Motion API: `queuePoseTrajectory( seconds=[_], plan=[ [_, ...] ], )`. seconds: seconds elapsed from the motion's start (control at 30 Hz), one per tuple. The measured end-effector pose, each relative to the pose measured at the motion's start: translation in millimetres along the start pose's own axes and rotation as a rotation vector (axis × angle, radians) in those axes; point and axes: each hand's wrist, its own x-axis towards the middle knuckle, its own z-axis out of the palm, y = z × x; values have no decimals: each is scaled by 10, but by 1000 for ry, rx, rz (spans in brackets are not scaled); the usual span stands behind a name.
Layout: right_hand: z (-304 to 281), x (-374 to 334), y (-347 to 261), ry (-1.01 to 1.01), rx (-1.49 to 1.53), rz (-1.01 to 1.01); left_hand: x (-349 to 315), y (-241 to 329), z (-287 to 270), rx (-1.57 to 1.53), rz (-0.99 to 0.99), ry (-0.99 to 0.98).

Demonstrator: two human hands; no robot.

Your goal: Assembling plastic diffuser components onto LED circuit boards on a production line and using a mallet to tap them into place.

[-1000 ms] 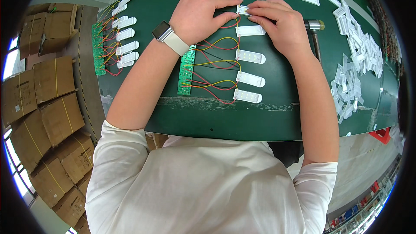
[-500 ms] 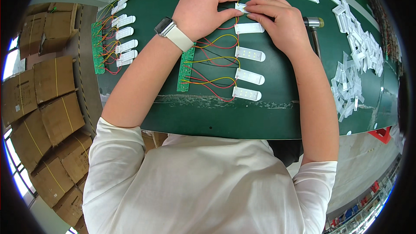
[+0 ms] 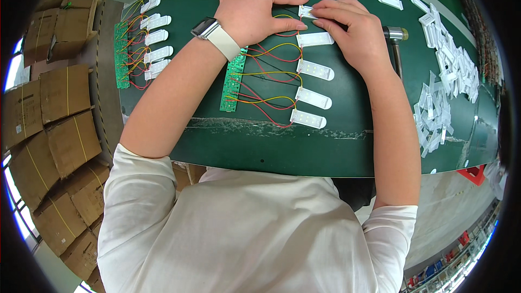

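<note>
At the top of a column of white LED modules, my right hand pinches one small white LED module between thumb and fingertips. My left hand has its fingers spread, with forefinger and thumb apart on either side of that module's wired end. Below lie several more LED modules, rounded at their right ends and showing yellow dots. Red, yellow and black wires run from them to a long green circuit board, whose upper end my left wrist hides. The held module's far end is covered by my right fingers.
A hammer lies just right of my right hand. Farther right are a heap of white plastic pieces and a pile of clear strips. Another wired green board with modules lies left. Cardboard boxes stand beyond the table.
My left forefinger and thumb have spread farther apart around the module's wired end. My right hand keeps its pinch and has shifted slightly right and down.
</note>
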Motion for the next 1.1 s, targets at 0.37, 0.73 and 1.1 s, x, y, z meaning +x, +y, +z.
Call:
queuePoseTrajectory(
  seconds=[0.37,0.73,1.1],
  plan=[
    [-20,8,12,2,-22,1,74,94,-208,-108,-162,-251],
    [-1072,-218,-458,119,-74,317,-88,52,-274,-77,-125,-183],
    [-2109,-2085,-31,178,-659,897,22,83,-213,-144,-82,-197]
  ],
)
